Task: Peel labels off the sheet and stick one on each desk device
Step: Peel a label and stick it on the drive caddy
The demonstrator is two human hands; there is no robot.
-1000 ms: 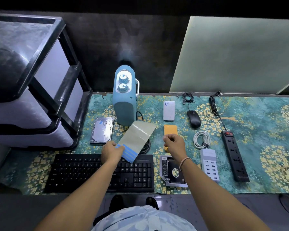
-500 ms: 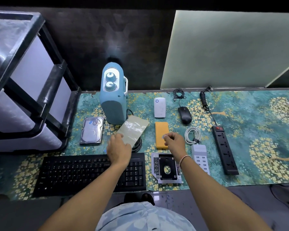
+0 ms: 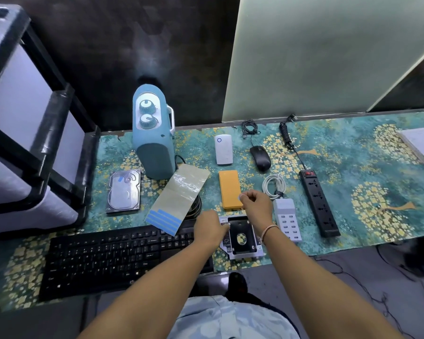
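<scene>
Two hands work over the desk mat (image 3: 353, 152). We see the right hand (image 3: 256, 205) pinching a small pale-blue label (image 3: 239, 197) between thumb and fingertips; the label sits at the hand's 9 o'clock edge, directly over the near right corner of the orange device (image 3: 229, 189). Whether the label touches that device we cannot tell.

We see the left hand (image 3: 209, 230) at the 7 o'clock side of the right hand, back upward, above the far left corner of the drive caddy (image 3: 241, 238) and the right end of the keyboard (image 3: 123, 255). Its fingers point away from the camera and are hidden, so we cannot tell their state or whether they hold anything.

The label sheet (image 3: 178, 198) lies free at 9 o'clock from the left hand, clear of both hands. Its near end, with the remaining blue strips, overlaps the keyboard's far edge; its far end reaches the base of the blue speaker (image 3: 153, 143).

The hard drive (image 3: 124, 190), at 9 o'clock from the sheet, carries a blue label on its top face.

At 12 o'clock from the orange device lies the white adapter (image 3: 223, 149), with the mouse (image 3: 260, 154) at its 3 o'clock. The USB charger (image 3: 287, 218) lies just beside the right wrist at 3 o'clock, and the power strip (image 3: 320, 203) lies beyond it.
</scene>
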